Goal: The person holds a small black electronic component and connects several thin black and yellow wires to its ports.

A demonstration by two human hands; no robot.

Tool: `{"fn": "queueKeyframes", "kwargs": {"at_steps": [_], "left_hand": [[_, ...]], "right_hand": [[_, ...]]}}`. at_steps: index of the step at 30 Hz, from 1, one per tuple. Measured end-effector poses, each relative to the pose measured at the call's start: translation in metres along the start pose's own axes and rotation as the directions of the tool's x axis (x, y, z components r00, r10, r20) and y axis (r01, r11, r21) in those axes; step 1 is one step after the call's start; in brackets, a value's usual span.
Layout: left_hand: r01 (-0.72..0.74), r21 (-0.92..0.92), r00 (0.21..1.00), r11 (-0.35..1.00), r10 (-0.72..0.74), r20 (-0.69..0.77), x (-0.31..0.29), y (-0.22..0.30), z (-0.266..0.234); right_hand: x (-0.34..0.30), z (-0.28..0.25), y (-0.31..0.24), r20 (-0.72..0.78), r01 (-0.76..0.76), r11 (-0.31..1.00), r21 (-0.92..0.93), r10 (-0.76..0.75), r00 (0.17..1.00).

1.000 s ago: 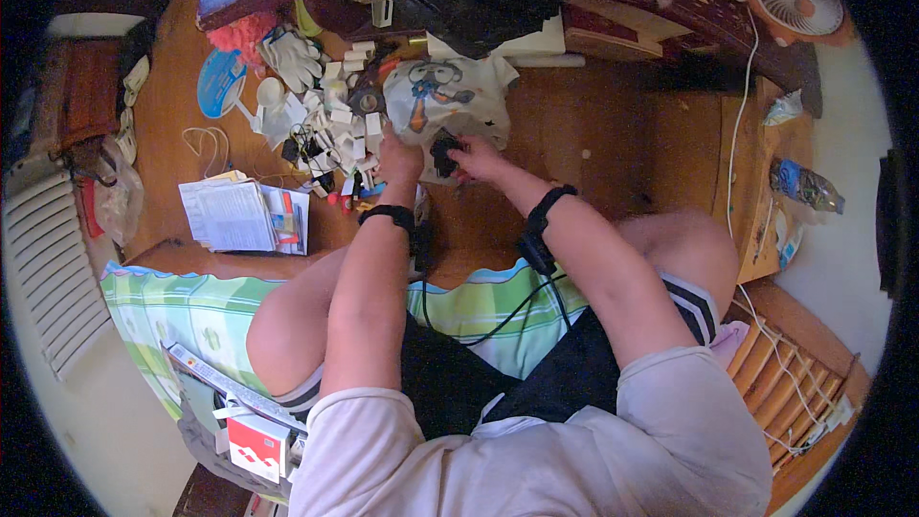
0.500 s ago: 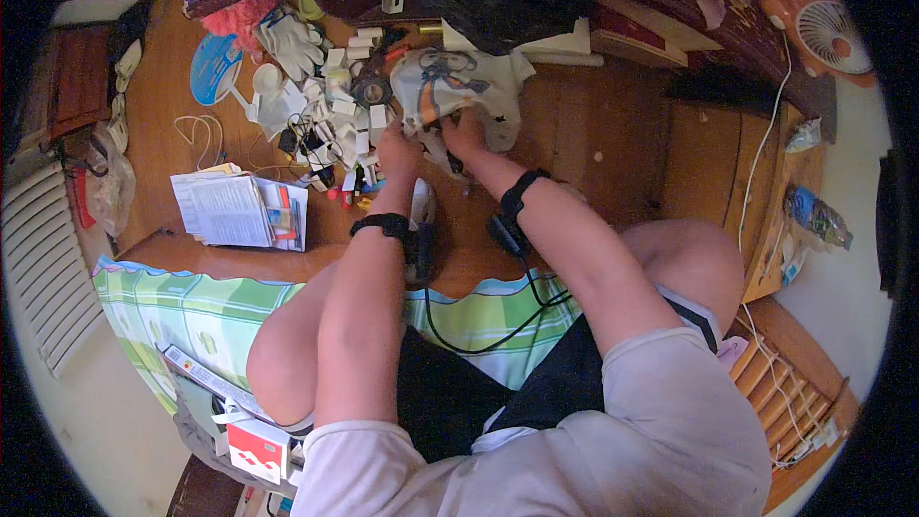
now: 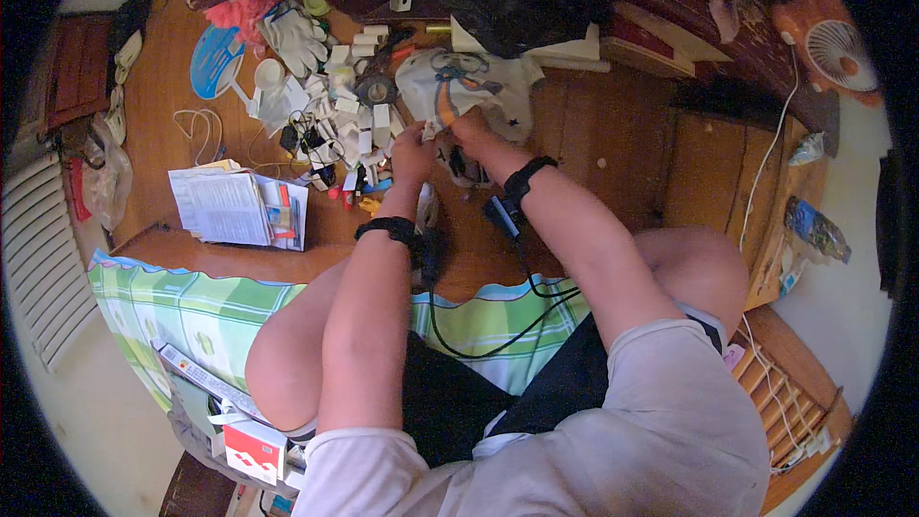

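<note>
A crumpled white bag (image 3: 458, 77) with a printed orange and grey figure lies in front of me, at the right end of a heap of small things. It looks thin and partly see-through near its lower edge. My left hand (image 3: 412, 157) has its fingers pinched together at the bag's near left edge. Close beside it, my right hand (image 3: 477, 141) grips the bag's near edge with curled fingers. Both wrists wear black straps. The fingertips are small in view, and whatever lies beneath them is hidden.
Left of the hands spreads a heap of small white boxes (image 3: 349, 120), with a tape roll (image 3: 376, 89), cables and gloves (image 3: 295, 38). A stack of papers (image 3: 225, 206) stands nearer me. An orange fan (image 3: 831, 46) and a plastic bottle (image 3: 816, 228) are at the right.
My two hands have come slightly closer together, the left moving a little nearer to me. The bag's near edge has shifted in my fingers. The whole view has tilted slightly.
</note>
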State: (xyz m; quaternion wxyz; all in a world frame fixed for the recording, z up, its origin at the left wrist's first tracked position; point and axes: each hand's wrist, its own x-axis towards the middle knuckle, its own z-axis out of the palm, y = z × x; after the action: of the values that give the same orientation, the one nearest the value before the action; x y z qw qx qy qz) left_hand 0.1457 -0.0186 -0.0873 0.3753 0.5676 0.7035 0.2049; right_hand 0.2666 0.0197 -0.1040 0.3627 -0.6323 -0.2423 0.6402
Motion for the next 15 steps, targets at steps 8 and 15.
{"fn": "queueKeyframes", "kwargs": {"at_steps": [8, 15], "left_hand": [[0.318, -0.338, 0.923, 0.886, -0.208, 0.325, -0.007, 0.027, 0.005], [0.363, -0.44, 0.926, 0.821, -0.265, 0.269, -0.024, 0.012, 0.003]], "right_hand": [[-0.024, -0.06, -0.014, 0.303, -0.279, 0.96, 0.011, 0.262, 0.916], [-0.048, -0.064, -0.033, 0.235, -0.284, 0.951, -0.122, 0.306, 0.923]]}}
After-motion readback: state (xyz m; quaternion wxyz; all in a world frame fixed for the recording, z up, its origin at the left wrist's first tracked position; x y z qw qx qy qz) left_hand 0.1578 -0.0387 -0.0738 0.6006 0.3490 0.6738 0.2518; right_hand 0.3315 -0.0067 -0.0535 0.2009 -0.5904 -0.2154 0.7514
